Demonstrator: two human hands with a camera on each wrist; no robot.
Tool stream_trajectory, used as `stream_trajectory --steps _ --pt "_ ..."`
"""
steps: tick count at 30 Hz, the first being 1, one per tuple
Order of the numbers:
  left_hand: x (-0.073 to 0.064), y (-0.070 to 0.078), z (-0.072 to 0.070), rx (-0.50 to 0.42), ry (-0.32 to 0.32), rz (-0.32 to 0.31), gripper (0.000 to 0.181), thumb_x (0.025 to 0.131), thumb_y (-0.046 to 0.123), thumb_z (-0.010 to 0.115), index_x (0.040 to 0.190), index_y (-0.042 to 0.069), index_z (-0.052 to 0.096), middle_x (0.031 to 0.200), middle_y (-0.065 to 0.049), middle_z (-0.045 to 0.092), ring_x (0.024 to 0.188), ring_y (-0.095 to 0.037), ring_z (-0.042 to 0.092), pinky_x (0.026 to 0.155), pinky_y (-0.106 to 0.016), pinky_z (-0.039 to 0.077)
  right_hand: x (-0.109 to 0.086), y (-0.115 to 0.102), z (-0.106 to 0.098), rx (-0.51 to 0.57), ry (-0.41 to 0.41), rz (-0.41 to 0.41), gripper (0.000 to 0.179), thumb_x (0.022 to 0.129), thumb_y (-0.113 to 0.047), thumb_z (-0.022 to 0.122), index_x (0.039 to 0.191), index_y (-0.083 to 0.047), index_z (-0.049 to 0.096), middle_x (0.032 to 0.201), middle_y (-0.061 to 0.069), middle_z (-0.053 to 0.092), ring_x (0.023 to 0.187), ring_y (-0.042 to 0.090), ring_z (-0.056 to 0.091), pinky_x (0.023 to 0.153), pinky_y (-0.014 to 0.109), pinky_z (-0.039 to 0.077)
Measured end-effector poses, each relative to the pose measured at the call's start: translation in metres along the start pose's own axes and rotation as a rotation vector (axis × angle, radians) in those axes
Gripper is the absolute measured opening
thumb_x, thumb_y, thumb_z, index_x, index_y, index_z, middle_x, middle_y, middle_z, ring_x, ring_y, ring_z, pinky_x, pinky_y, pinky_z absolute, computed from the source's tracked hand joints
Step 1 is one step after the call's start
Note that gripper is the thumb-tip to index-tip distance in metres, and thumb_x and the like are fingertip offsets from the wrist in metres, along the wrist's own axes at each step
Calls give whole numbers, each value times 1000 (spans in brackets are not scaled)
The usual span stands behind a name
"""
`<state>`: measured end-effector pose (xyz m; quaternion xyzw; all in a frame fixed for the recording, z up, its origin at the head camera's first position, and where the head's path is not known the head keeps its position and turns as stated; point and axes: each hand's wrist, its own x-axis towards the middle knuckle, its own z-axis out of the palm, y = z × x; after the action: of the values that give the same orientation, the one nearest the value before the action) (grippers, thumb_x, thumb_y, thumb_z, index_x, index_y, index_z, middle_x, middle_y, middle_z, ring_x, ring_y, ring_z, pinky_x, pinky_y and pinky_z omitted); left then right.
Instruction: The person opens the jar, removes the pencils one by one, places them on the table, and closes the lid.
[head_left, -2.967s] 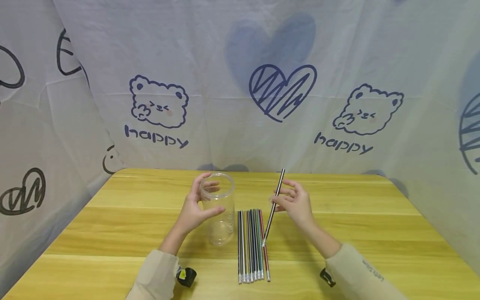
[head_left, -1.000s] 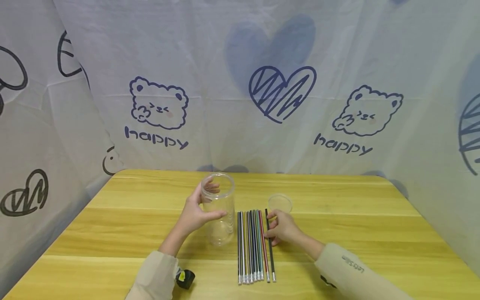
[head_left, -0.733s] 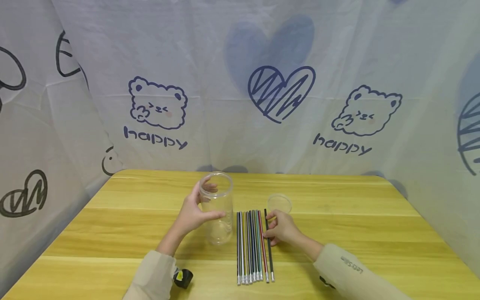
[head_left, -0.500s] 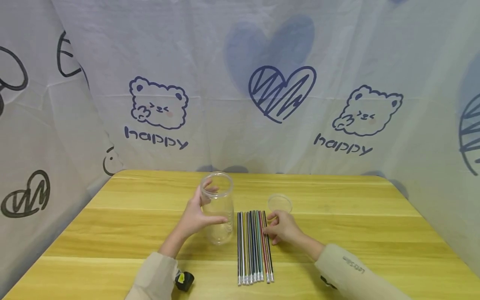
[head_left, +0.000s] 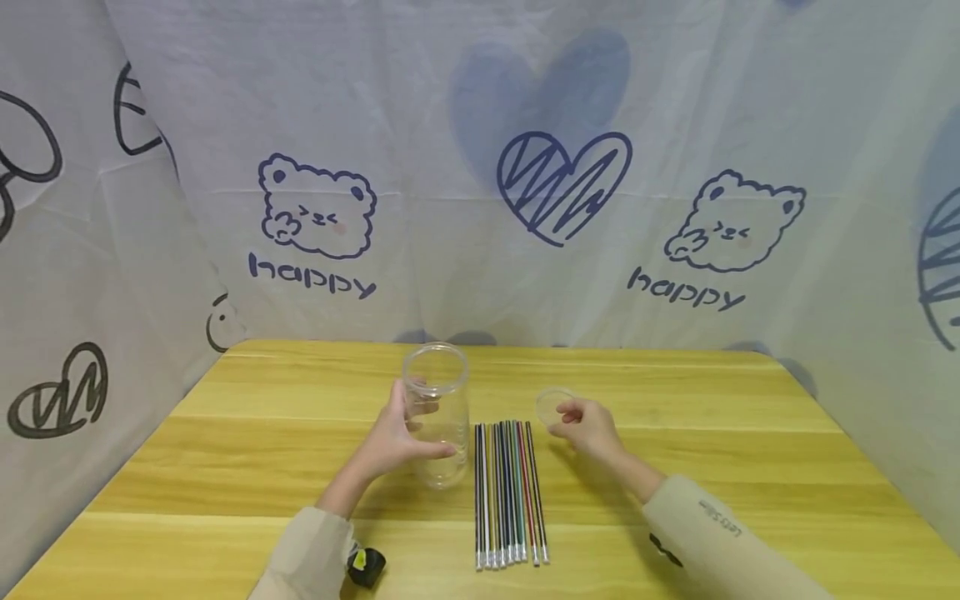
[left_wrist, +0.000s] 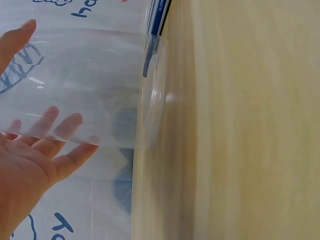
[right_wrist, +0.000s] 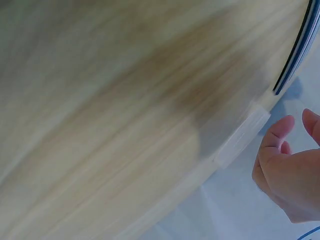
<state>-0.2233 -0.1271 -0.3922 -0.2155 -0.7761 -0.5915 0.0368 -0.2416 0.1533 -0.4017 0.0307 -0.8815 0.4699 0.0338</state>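
Note:
In the head view a tall clear plastic jar (head_left: pixel 448 412) stands upright and uncapped on the table, left of the pencils. My left hand (head_left: pixel 390 440) holds it from the left side, thumb across the front and fingers behind. Several pencils (head_left: pixel 504 492) lie side by side in a row, their silver ferrule ends toward me, with a dark one (head_left: pixel 536 483) at the right end. My right hand (head_left: pixel 594 432) hovers right of the row, fingers loosely bent with nothing in them. It partly covers a clear round lid (head_left: pixel 550 405) on the table; the right wrist view shows the lid (right_wrist: pixel 242 137) beside that hand.
The wooden table (head_left: pixel 750 467) reaches back to a pale printed cloth (head_left: pixel 450 267) hanging behind and at both sides. A black wrist device (head_left: pixel 366 568) sits at the left cuff, close over the tabletop.
The right hand has laid the dark pencil down, slid it left against the row, let go, and lifted away to the right. The left hand has slipped slightly lower on the jar.

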Motion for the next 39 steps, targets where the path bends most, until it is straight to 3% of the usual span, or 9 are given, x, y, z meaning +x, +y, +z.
stream_trajectory --steps 5,11,16,20,21,24,27,34,39 --pt "-4 13 0 38 9 13 80 60 3 80 121 0 29 120 -24 45 110 -40 45 89 -53 35 4 7 -6 -62 -9 1 36 75 -3 68 107 11 57 88 14 56 82 24 51 62 29 46" --pt "-7 33 0 110 18 67 75 61 1 78 122 -3 33 118 -25 48 110 -40 44 89 -52 36 9 11 -12 -111 6 -20 32 74 -2 68 103 10 60 78 9 55 68 20 47 51 26 41" --pt "-2 19 -2 137 16 98 80 62 5 79 128 -1 35 120 -26 47 113 -40 42 91 -54 34 12 8 -13 -185 3 -25 29 74 -5 69 100 6 64 96 19 61 85 28 53 60 32 46" --pt "2 5 -5 148 4 113 81 62 12 81 130 6 38 120 -22 49 111 -36 45 90 -53 35 15 7 -13 -229 29 -23 29 71 -7 72 98 3 66 111 23 57 60 17 51 48 27 43" --pt "2 4 -6 146 -1 111 82 61 14 82 131 8 38 120 -21 50 111 -35 45 90 -52 35 16 7 -13 -249 37 -29 31 70 -8 74 98 2 66 112 24 56 61 18 51 50 28 44" --pt "3 2 -6 139 -17 99 84 60 20 82 132 12 39 121 -18 51 110 -34 46 90 -52 35 18 7 -12 -287 37 -52 34 69 -9 75 99 2 66 118 30 49 77 31 52 69 39 45" --pt "4 2 -5 144 -31 89 85 60 23 82 132 13 39 123 -15 51 111 -33 46 91 -52 34 20 9 -13 -325 23 -74 37 68 -11 76 100 2 65 121 33 42 111 47 34 91 55 28" --pt "4 3 -2 159 -39 96 84 60 24 82 133 15 39 123 -12 51 111 -33 45 91 -52 34 23 13 -14 -312 -75 -47 47 65 -5 78 106 7 60 126 36 36 114 51 32 95 54 27" --pt "3 2 -2 156 -32 97 83 61 24 81 133 19 39 123 -11 52 112 -31 46 91 -52 34 23 17 -15 -405 -109 -106 46 65 -1 77 105 11 59 119 34 45 110 48 40 92 51 33"
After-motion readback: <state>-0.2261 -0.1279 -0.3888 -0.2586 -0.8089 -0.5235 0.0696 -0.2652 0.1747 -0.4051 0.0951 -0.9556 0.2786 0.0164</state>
